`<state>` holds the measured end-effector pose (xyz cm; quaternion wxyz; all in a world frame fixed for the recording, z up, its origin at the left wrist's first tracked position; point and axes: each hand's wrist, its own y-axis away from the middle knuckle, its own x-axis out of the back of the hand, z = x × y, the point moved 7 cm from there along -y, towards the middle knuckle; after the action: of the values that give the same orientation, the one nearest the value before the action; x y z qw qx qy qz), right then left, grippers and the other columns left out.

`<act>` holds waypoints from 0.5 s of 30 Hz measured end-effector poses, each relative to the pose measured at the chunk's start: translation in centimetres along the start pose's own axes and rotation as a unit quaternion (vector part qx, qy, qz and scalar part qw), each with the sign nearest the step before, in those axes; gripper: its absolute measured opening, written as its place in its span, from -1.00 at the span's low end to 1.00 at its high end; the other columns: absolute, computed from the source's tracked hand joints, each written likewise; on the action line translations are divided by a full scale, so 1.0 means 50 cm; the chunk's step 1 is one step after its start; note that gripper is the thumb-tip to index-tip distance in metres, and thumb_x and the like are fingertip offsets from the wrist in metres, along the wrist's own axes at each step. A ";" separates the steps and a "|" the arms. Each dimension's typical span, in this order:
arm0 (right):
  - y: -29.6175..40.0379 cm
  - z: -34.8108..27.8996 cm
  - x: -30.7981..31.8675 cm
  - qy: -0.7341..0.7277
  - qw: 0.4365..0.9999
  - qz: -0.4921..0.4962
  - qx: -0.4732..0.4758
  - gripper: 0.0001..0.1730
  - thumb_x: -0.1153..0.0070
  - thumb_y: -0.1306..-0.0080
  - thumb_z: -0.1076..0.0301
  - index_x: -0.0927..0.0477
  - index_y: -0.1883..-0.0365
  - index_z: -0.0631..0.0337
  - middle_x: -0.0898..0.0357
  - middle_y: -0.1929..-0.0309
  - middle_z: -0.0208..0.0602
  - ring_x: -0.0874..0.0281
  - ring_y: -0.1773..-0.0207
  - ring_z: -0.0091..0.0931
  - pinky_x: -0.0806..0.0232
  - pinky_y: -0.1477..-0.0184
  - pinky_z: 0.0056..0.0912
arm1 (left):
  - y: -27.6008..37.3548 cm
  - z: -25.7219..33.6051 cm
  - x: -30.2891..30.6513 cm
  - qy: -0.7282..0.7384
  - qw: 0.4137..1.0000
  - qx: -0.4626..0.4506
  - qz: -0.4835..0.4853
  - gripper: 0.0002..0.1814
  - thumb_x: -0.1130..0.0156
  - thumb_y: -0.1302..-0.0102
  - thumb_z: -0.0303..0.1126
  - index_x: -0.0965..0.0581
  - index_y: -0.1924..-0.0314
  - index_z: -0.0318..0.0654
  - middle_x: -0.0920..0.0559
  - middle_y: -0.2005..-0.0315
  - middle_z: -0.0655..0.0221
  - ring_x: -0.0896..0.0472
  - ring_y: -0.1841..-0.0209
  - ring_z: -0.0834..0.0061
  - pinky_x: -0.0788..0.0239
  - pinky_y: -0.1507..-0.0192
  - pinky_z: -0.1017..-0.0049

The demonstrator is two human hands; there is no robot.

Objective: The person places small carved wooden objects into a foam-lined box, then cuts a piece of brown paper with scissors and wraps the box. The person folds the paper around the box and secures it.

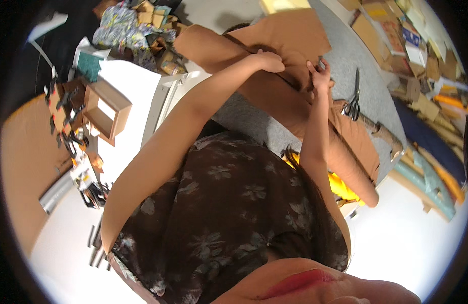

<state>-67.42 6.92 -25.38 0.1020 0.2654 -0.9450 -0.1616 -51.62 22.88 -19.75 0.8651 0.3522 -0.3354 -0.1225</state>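
A large brown fabric piece (pixel 291 32) lies across the grey work surface, with long padded brown rolls (pixel 272 102) beside and below it. My left hand (pixel 271 62) is curled at a fold of the fabric, fingertips tucked in and partly hidden. Close by on the right, my right hand (pixel 320 74) is raised at the fabric's edge, its thumb and index finger lifted. A small dark grey item (pixel 320 59) shows by these fingertips; what it is, and whether it is gripped, I cannot tell. Black-handled scissors (pixel 354 104) rest to the right of the fabric.
A narrow, rough branch-like piece (pixel 388 138) lies beyond the scissors. At left, a white table (pixel 133 81) bears an open brown box frame (pixel 108 110) and several black clamps (pixel 68 102). Cardboard pieces (pixel 374 41) and wrapped rolls (pixel 431 186) crowd the right. Yellow material (pixel 342 188) shows below the padded roll.
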 end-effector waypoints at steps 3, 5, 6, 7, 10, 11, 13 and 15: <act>0.009 -0.026 0.000 0.151 0.988 -0.005 -0.012 -0.15 -0.46 -0.17 0.29 -0.21 -0.32 0.18 -0.64 0.13 -0.15 -0.51 0.27 -0.48 -0.42 0.23 -0.42 | 0.046 0.014 0.010 -0.088 0.983 -0.032 0.156 -0.48 0.01 -0.23 -0.07 -0.64 -0.06 -0.15 -0.59 -0.13 0.12 -0.49 -0.18 0.00 -0.04 -0.30 -0.12; -0.018 0.002 0.045 0.149 0.988 -0.027 0.019 -0.16 -0.46 -0.16 0.08 -0.31 -0.29 0.20 -0.67 0.08 -0.17 -0.62 0.16 -0.48 -0.47 0.13 -0.40 | 0.082 0.061 0.017 -0.109 0.959 -0.099 0.243 -0.60 -0.12 -0.13 -0.06 -0.73 0.15 -0.04 -0.69 0.05 0.18 -0.58 -0.07 0.03 -0.30 -0.09 -0.16; 0.018 -0.028 0.030 0.302 0.953 0.029 -0.015 -0.13 -0.48 -0.12 0.03 -0.34 -0.26 0.27 -0.68 0.03 -0.17 -0.65 0.05 -0.42 -0.49 0.06 -0.33 | 0.141 0.071 0.031 -0.092 0.936 -0.077 0.331 -0.68 -0.16 -0.08 -0.09 -0.73 0.31 -0.07 -0.69 0.20 0.14 -0.59 0.04 0.03 -0.36 0.01 -0.08; 0.003 -0.030 0.036 0.289 0.952 0.058 0.077 -0.10 -0.50 -0.08 -0.03 -0.38 -0.20 0.36 -0.66 0.03 -0.09 -0.64 0.07 -0.33 -0.49 0.05 -0.27 | 0.162 0.074 0.015 -0.062 0.902 -0.101 0.416 -0.74 -0.20 -0.08 -0.12 -0.65 0.41 -0.13 -0.64 0.34 0.18 -0.57 0.16 0.09 -0.38 0.13 0.01; 0.049 -0.098 0.032 0.457 0.809 0.183 0.322 -0.22 -0.45 -0.09 -0.08 -0.50 -0.06 0.36 -0.55 0.02 0.03 -0.52 -0.03 -0.08 -0.40 -0.07 -0.02 | 0.301 0.056 -0.028 0.046 0.773 -0.167 0.610 -0.82 -0.22 -0.11 -0.23 -0.52 0.39 -0.15 -0.56 0.40 0.27 -0.52 0.23 0.17 -0.35 0.21 0.10; 0.074 -0.121 -0.002 0.449 0.806 0.173 0.346 -0.27 -0.43 -0.11 -0.06 -0.51 -0.04 0.33 -0.54 0.01 0.02 -0.50 -0.03 -0.08 -0.39 -0.07 -0.01 | 0.370 0.036 -0.046 0.089 0.772 -0.188 0.601 -0.84 -0.23 -0.12 -0.27 -0.50 0.36 -0.15 -0.56 0.38 0.27 -0.52 0.22 0.18 -0.35 0.21 0.13; 0.178 -0.197 -0.083 0.436 0.792 0.169 0.392 -0.36 -0.39 -0.17 -0.02 -0.52 -0.02 0.28 -0.53 0.01 0.00 -0.48 -0.05 -0.09 -0.36 -0.08 0.01 | 0.511 -0.039 -0.100 0.135 0.754 -0.190 0.614 -0.86 -0.24 -0.11 -0.39 -0.47 0.33 -0.14 -0.54 0.35 0.26 -0.52 0.22 0.19 -0.35 0.20 0.18; 0.249 -0.238 -0.182 0.433 0.789 0.133 0.416 -0.50 -0.31 -0.24 0.07 -0.53 -0.01 0.23 -0.52 0.03 -0.04 -0.44 -0.08 -0.09 -0.33 -0.08 -0.02 | 0.647 -0.185 -0.181 0.170 0.684 -0.112 0.701 -0.79 -0.28 -0.06 -0.55 -0.47 0.32 -0.15 -0.52 0.33 0.26 -0.52 0.23 0.22 -0.37 0.19 0.25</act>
<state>-62.32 18.82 -10.86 0.4009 0.1962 -0.8035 0.3940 -53.00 55.19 -6.72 0.7736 -0.0702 -0.3154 0.5451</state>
